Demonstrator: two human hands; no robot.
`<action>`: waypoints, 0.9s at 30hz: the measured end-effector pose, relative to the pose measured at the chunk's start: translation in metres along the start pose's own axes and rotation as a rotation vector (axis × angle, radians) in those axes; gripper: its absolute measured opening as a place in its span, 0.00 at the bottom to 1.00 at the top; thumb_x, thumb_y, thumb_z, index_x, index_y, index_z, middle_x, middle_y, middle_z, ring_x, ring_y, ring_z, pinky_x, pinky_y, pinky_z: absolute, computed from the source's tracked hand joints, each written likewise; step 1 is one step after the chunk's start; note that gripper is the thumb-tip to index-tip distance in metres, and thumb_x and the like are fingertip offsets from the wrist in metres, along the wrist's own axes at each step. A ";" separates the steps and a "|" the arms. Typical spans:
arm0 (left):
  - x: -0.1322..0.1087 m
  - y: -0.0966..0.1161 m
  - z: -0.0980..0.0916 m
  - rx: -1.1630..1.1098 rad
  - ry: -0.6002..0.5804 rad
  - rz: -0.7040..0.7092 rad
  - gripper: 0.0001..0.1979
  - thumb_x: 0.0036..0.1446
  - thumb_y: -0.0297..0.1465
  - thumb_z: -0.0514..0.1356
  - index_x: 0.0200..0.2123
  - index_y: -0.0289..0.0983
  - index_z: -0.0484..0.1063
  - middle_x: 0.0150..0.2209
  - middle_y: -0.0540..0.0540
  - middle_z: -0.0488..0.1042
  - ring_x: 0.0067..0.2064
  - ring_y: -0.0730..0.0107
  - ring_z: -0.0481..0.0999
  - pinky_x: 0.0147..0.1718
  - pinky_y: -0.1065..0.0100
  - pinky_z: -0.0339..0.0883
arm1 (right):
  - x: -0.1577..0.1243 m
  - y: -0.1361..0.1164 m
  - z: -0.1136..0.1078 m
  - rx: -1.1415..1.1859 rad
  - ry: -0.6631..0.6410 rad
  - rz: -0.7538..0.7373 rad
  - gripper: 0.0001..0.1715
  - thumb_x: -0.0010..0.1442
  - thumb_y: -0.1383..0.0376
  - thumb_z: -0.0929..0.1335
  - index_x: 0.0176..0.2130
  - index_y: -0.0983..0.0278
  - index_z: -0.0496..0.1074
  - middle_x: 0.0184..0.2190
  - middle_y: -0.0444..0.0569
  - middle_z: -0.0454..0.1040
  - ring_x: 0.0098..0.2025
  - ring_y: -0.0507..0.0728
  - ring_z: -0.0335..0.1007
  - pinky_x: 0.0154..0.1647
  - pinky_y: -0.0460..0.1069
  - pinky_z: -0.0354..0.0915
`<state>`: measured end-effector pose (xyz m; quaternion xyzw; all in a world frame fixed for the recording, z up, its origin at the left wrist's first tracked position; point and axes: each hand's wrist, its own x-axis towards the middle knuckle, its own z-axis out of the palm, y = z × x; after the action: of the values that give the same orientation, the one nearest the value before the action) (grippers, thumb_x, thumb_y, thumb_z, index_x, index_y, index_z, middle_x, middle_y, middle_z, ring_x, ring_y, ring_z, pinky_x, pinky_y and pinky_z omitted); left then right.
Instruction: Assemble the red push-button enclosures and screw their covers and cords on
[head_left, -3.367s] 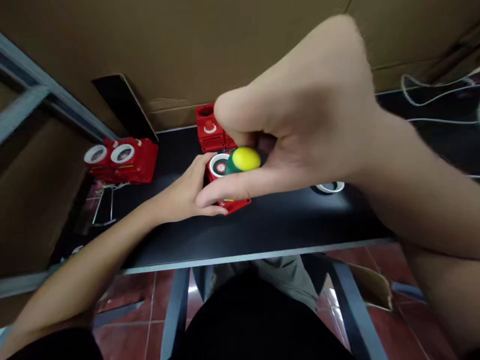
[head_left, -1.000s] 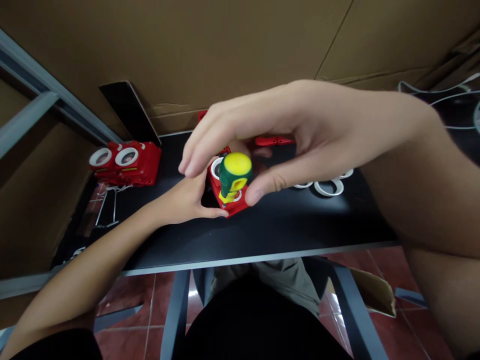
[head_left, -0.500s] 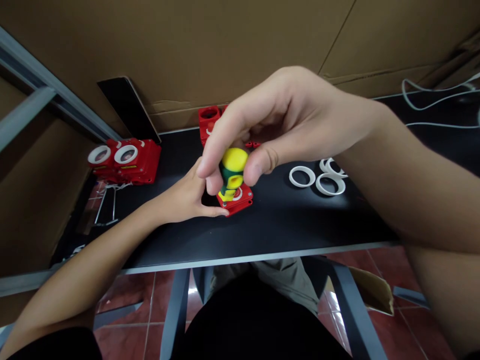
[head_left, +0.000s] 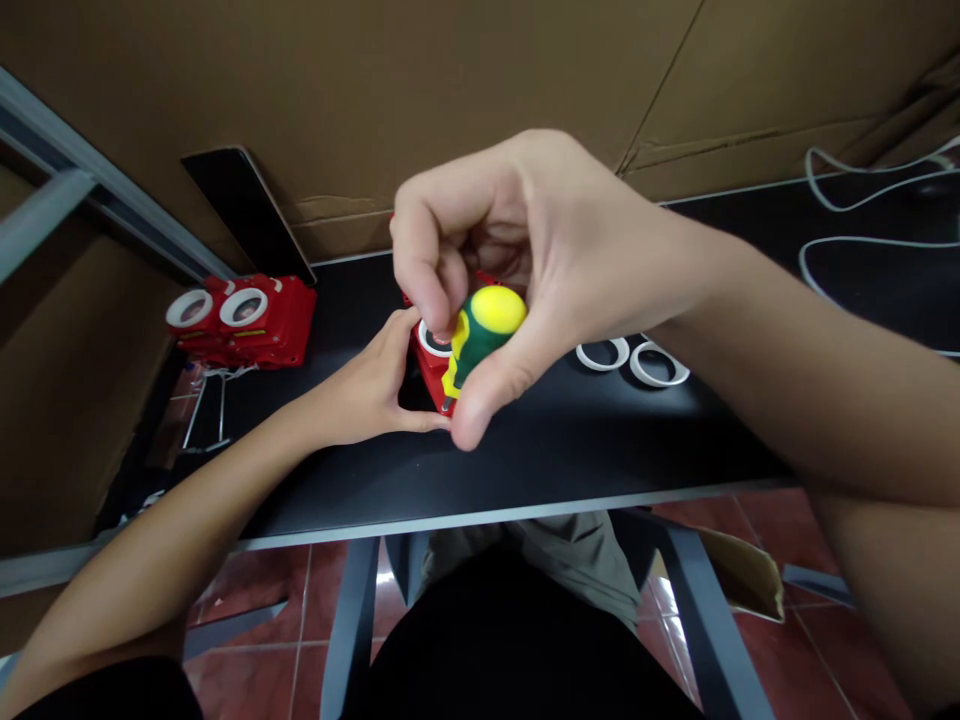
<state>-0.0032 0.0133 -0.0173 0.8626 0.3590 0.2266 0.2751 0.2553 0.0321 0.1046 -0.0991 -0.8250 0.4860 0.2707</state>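
Note:
My right hand [head_left: 517, 250] grips a screwdriver [head_left: 487, 325] by its yellow and dark green handle, thumb on the near side and fingers curled on the far side. The short visible bit of shaft points down at the near edge of a red plastic housing [head_left: 429, 385]. My left hand [head_left: 375, 385] holds that housing from the left, its thumb along the near side. A white ring [head_left: 431, 340] shows on top of the housing. Much of the housing is hidden behind my right hand and the screwdriver.
To the left sits another red housing [head_left: 289, 320] with two white rings, a black phone-like slab [head_left: 247, 210] leaning behind it. White rings [head_left: 660, 365] lie on the black tabletop [head_left: 570, 450] at right. A white cable [head_left: 862, 240] runs at the far right.
The screwdriver handle has tilted and shifted slightly right. My right hand's fingers have changed their grip, thumb now lower. My left hand stays on the red housing.

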 end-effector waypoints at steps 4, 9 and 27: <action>-0.001 0.008 -0.001 0.040 -0.049 -0.039 0.60 0.56 0.59 0.80 0.80 0.42 0.57 0.75 0.30 0.69 0.76 0.26 0.71 0.77 0.31 0.66 | 0.005 0.012 0.011 -0.055 0.200 -0.235 0.33 0.51 0.53 0.88 0.30 0.65 0.67 0.30 0.38 0.69 0.31 0.44 0.58 0.31 0.44 0.59; -0.003 0.017 0.003 0.053 0.002 -0.051 0.61 0.54 0.62 0.79 0.79 0.40 0.58 0.74 0.27 0.69 0.77 0.23 0.69 0.76 0.30 0.67 | -0.001 0.005 0.027 -0.442 0.525 -0.240 0.35 0.70 0.55 0.77 0.23 0.65 0.60 0.22 0.38 0.57 0.28 0.45 0.48 0.35 0.48 0.49; -0.002 0.014 -0.012 0.116 -0.059 0.019 0.56 0.61 0.64 0.74 0.80 0.40 0.64 0.77 0.30 0.70 0.79 0.31 0.69 0.78 0.40 0.65 | -0.019 -0.029 0.009 -0.767 0.337 0.053 0.36 0.75 0.38 0.69 0.28 0.62 0.72 0.24 0.49 0.69 0.32 0.51 0.64 0.29 0.49 0.52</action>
<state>-0.0044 0.0078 -0.0001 0.8867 0.3551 0.1825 0.2331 0.2689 0.0029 0.1191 -0.2922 -0.8876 0.1275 0.3325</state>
